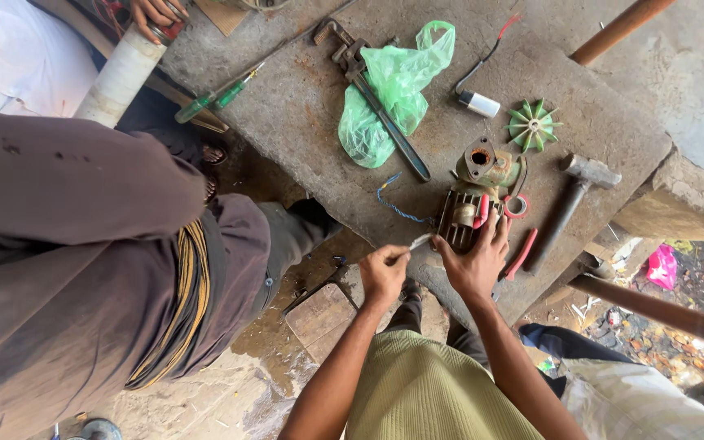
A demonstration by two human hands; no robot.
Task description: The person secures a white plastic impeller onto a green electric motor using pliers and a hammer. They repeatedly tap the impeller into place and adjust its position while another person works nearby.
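Note:
A small rusty pump motor (pixel 477 192) lies on a grey stone slab (pixel 303 106). My right hand (pixel 476 261) rests on the near end of the motor, fingers spread over its ribbed casing. My left hand (pixel 383 272) is closed around a thin metal tool (pixel 420 241) whose tip points at the motor's left side. Red-handled pliers (pixel 523 249) lie just right of my right hand. A short blue wire (pixel 393 205) curls on the slab left of the motor.
On the slab lie a hammer (pixel 578 189), a green plastic fan wheel (pixel 532 125), a white capacitor with wires (pixel 479 103), a pipe wrench (pixel 372 94) across a green plastic bag (pixel 397 81), and a green screwdriver (pixel 213 96). A person in brown clothes (pixel 83 244) stands left, holding a white pipe (pixel 122 75).

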